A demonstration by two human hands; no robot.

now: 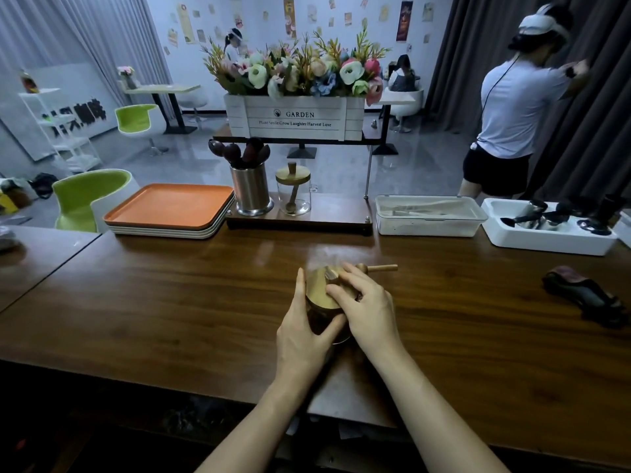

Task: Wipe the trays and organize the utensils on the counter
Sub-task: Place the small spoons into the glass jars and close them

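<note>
Gripping the jar (321,324) on the counter (170,302) with the left hand (304,332), fingers curled round its side; pinching the lid (317,293) from above with the right hand (367,305). Just behind the jar, a wooden stick (382,268) lying lengthwise toward the right, nearer the right hand.

I note: left hand (304,339) and right hand (367,308) bare; both forearms (430,404) uncovered down to the frame's lower edge.
</note>
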